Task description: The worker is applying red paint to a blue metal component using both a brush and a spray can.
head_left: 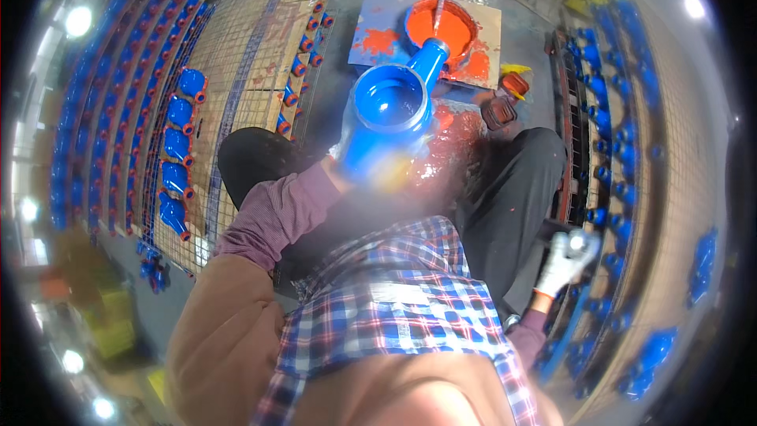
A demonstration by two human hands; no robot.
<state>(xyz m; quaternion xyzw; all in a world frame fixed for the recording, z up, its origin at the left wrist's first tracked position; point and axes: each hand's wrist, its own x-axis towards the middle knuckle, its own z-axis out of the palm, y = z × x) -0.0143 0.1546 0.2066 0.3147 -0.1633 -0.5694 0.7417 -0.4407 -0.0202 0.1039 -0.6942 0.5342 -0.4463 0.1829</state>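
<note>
My left hand (341,150), gloved and mostly hidden, is closed round a glossy blue water-meter body (426,99). Its wide round opening faces up, and its narrow pipe end points away from me, over the near rim of a bowl (411,16) of orange-red paint (457,22). A stick (441,0) stands in the paint. Off to the right, my right hand (569,259) in a white glove is beside the rack of blue pieces. Its fingers curl round something small and round that I cannot make out.
Blue pieces with red ends (176,143) stand on a wire-mesh rack (244,71) at left. More blue pieces (603,122) line the right rack. Under the bowl lies a paint-spotted board (374,12); red paint (453,138) covers the floor nearby. Small containers (498,113) stand right of it.
</note>
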